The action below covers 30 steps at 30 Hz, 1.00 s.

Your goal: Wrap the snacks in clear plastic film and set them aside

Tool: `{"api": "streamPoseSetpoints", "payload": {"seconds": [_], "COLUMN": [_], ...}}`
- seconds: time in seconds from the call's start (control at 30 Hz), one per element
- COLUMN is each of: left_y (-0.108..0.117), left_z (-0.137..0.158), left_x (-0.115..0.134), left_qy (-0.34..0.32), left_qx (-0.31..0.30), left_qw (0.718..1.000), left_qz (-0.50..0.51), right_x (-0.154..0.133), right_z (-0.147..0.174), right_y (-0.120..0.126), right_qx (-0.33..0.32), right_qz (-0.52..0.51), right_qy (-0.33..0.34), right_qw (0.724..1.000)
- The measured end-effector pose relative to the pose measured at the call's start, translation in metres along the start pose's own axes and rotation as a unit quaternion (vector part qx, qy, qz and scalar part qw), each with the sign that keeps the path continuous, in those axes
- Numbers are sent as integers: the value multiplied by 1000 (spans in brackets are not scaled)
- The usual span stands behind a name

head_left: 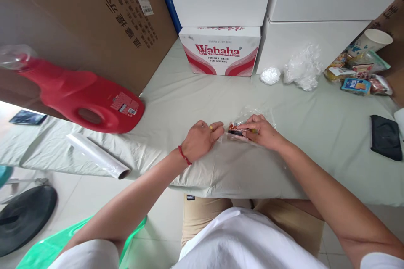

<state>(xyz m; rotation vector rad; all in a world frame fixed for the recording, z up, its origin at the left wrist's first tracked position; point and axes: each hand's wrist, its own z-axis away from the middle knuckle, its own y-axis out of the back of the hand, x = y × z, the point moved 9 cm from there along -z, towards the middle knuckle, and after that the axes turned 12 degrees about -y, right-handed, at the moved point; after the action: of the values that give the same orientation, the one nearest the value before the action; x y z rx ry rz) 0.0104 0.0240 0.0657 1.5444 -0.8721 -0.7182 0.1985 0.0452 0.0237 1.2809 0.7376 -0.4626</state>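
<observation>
Already the small packet (239, 130) lies in clear film (252, 114) on the desk (315, 134); right hand (260, 131) pinches it, left hand (202, 139) presses half-curled beside; wrapping looks unfinished.

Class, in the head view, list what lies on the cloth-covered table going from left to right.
Phone → red jug → cling film roll → left hand → snack packet in clear wrap → right hand → crumpled plastic → snack pile → black pouch.

A matt, creased cloth (176, 96) covered the worktop. The snack packet (239, 130) lay in thin, glossy clear plastic film (252, 113). The red jug (85, 96) was smooth plastic; the box (82, 21) was dull cardboard.
</observation>
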Motion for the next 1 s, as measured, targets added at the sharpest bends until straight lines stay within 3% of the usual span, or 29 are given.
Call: {"api": "streamPoseSetpoints", "payload": {"seconds": [0.27,0.5,0.63,0.8,0.9,1.0], "left_y": [-1,-3,0,-5,-2,1], "left_z": [-49,-58,-51,-40,-49,-69], "left_x": [-14,-21,-42,-78,-76,-51], "left_qy": [39,58,149,281,260,167], "left_qx": [-88,-102,-86,-84,-58,-42], "left_qw": [995,993,984,943,946,965], "left_qz": [-37,-8,50,154,184,200], "right_x": [-11,-28,-21,-15,-18,-21], "right_z": [-3,-2,-8,-16,-18,-18], "right_y": [9,15,12,3,1,-1], "right_qx": [-44,-129,-68,-32,-23,-36], "right_qz": [-1,4,36,22,29,27], "right_qy": [6,39,26,8,10,7], "right_qw": [999,991,997,999,999,999]}}
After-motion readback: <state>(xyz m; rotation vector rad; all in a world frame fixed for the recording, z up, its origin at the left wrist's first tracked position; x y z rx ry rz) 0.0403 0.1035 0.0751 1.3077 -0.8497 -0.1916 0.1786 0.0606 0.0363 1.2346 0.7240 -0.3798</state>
